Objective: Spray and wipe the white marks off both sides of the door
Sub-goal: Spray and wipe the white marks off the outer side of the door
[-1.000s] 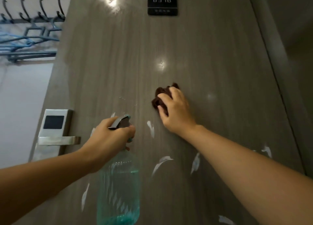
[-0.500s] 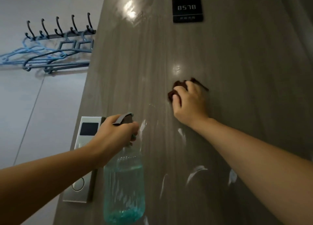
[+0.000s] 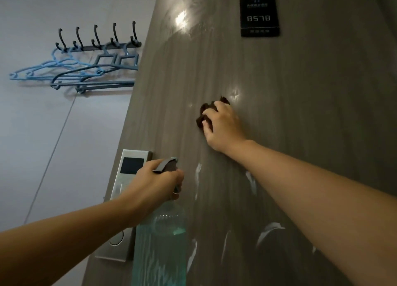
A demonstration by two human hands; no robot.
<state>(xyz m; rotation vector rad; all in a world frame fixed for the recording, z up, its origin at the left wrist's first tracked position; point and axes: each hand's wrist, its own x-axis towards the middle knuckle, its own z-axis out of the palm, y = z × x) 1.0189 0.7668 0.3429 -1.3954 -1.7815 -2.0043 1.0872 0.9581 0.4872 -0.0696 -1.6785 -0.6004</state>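
While left hand (image 3: 155,181) grips translucent ribbed bottle (image 3: 160,247), right hand (image 3: 223,125) presses crumpled cloth (image 3: 203,119).

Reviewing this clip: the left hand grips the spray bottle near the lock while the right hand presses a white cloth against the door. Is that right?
Not quite. In the head view the cloth under the right hand is dark brown, not white. The left hand does grip the spray bottle near the lock, against the door.
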